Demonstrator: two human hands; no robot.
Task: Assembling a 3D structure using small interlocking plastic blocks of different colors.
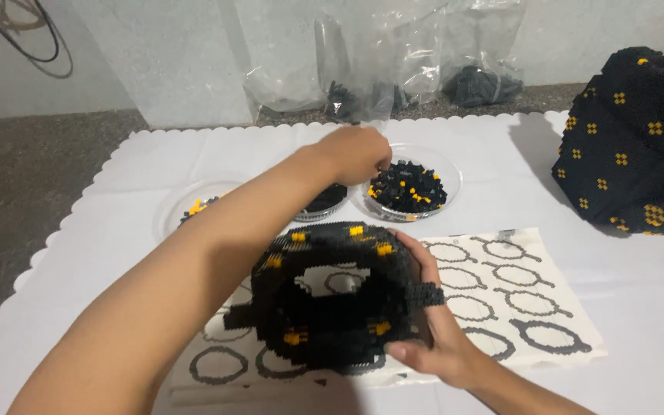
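My right hand [433,323] grips the right side of a black ring-shaped model [332,296] built of small blocks with a few yellow ones; it stands on a printed sheet [524,300] of ring outlines. My left hand [355,152] reaches forward across the model, its fingertips curled into a clear round dish [447,173] filled with black and yellow small blocks [407,187]. Whether the fingers pinch a block is hidden.
Two more clear dishes [174,211] with small blocks lie left of the first, partly behind my forearm. A large black block model [632,146] with yellow dots stands at the right. Clear plastic bags [393,69] of dark pieces lean on the wall. A white scalloped cloth [117,230] covers the floor.
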